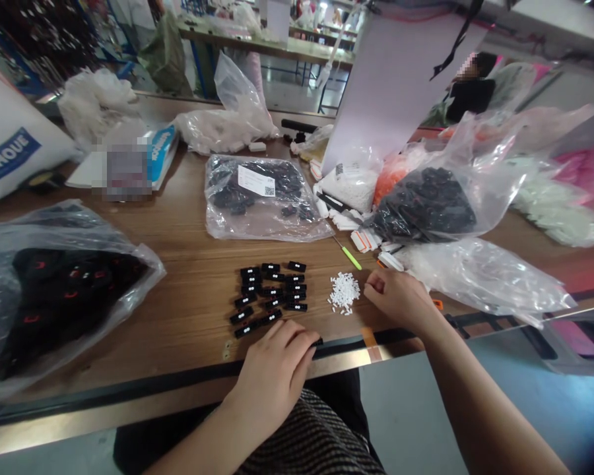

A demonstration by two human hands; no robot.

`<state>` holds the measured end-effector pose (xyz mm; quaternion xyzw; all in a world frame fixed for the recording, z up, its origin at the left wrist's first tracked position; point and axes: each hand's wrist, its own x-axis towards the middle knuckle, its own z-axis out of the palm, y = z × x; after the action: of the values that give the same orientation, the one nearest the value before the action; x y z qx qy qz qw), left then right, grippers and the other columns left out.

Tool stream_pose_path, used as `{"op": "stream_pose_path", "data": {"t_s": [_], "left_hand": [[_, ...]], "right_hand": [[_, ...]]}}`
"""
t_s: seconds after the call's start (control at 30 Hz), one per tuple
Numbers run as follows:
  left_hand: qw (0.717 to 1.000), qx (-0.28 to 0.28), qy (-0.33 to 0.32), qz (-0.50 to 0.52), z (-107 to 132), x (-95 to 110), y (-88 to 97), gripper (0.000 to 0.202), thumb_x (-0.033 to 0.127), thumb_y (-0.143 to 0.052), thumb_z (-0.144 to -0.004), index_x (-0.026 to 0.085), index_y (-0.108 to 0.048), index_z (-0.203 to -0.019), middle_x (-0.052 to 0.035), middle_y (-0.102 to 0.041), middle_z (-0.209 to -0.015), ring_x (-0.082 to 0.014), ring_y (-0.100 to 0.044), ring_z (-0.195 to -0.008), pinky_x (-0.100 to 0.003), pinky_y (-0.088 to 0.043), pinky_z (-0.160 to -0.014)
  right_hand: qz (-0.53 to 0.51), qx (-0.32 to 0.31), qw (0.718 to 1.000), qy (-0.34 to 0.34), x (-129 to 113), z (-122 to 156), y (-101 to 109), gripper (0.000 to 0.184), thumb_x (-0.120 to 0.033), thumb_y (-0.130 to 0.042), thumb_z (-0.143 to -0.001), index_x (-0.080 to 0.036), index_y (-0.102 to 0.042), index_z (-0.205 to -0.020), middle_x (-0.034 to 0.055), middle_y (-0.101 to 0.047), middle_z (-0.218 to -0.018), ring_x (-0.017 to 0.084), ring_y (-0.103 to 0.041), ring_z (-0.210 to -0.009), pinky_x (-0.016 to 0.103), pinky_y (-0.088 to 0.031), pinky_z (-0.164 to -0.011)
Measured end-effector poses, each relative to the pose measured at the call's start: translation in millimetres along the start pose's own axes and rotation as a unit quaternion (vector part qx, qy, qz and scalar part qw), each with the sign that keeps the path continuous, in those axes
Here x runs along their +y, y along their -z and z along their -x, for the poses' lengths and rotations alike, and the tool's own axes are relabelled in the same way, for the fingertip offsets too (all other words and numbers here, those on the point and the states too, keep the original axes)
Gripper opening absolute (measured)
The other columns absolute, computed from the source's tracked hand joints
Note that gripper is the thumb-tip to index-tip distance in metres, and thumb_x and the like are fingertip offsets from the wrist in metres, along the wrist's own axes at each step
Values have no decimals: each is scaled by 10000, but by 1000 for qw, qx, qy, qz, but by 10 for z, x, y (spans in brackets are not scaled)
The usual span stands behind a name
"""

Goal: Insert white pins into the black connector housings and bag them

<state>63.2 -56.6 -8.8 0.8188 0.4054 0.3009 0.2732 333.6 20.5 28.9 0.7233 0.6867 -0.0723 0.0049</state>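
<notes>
Several small black rectangular parts lie in rough rows on the wooden table. A small heap of tiny white pieces sits just right of them. My left hand rests at the table's front edge, fingers curled over a black part that peeks out by its fingertips. My right hand lies beside the white heap, fingers pinched together; what they hold is too small to make out.
A green-handled tool lies behind the heap. Clear plastic bags of black parts sit at the left, middle and right. More bags, white and orange parts crowd the back. A person sits at the far right.
</notes>
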Motion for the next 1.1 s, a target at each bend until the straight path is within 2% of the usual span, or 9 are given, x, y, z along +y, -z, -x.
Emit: {"op": "stream_pose_path", "data": {"t_s": [0.13,0.27,0.37,0.5,0.67,0.8,0.97,1.03,1.1], "left_hand": [[1000,13,-3,-2,-2,-3,-6,193,133,-525,-982,193,-612,-1143,-61,-650,-1029,-232,-620,-949,-440,-593,-817],[1000,22,-7,-6,-4,-7,-12,170,134,-538,-974,187,-617,-1115,-61,-660,-1017,-232,-626,-925,-447,-595,-809],[999,30,-12,-8,-9,-10,-20,166,130,-540,-970,185,-620,-1104,-64,-668,-1012,-235,-630,-917,-451,-596,-808],[999,33,-12,-10,-13,-8,-19,168,132,-535,-969,186,-625,-1099,-67,-671,-1000,-234,-635,-913,-445,-599,-797],[999,36,-9,-7,-6,-4,-19,170,138,-528,-972,186,-627,-1103,-68,-676,-997,-231,-640,-911,-450,-600,-806],[998,54,7,-23,5,-9,-37,119,161,-559,-962,187,-633,-1051,-56,-689,-961,-230,-659,-887,-444,-607,-786],[997,69,10,-21,6,2,-31,70,168,-588,-948,184,-628,-1003,-47,-696,-934,-231,-666,-854,-435,-610,-754],[998,66,15,-16,9,5,-24,69,174,-593,-948,189,-633,-1003,-45,-687,-936,-234,-661,-858,-442,-607,-759],[998,60,21,-14,15,2,-23,73,184,-593,-951,194,-639,-1007,-46,-677,-945,-235,-655,-863,-448,-604,-764]], "right_hand": [[16,-15,1000,-13,-12,81,23,163,-292,-540,-803,-226,-606,-670,11,-658,-616,168,-560,-575,285,-267,-538],[-49,-25,998,-3,105,98,49,238,-367,-552,-837,-226,-646,-670,5,-657,-598,164,-574,-566,281,-313,-534],[-130,7,992,1,228,69,35,253,-384,-557,-857,-226,-734,-769,11,-716,-685,173,-618,-614,287,-398,-573],[-222,15,974,54,317,25,-36,245,-377,-595,-859,-219,-782,-863,35,-775,-865,205,-688,-769,318,-496,-718],[-191,8,978,88,326,36,-104,227,-367,-603,-864,-225,-778,-832,39,-773,-885,215,-692,-824,333,-493,-769],[-138,6,988,72,309,87,-127,221,-345,-569,-863,-213,-728,-785,20,-722,-745,174,-627,-660,292,-433,-618],[-150,41,987,45,104,261,-137,179,-323,-578,-853,-216,-681,-753,3,-654,-672,150,-559,-580,281,-393,-565],[-215,42,973,68,-89,412,-136,179,-329,-583,-879,-215,-683,-784,1,-649,-682,145,-563,-588,277,-412,-575],[-298,8,947,119,-310,583,-143,178,-322,-569,-920,-218,-687,-838,0,-652,-711,141,-591,-636,265,-444,-611]]}}
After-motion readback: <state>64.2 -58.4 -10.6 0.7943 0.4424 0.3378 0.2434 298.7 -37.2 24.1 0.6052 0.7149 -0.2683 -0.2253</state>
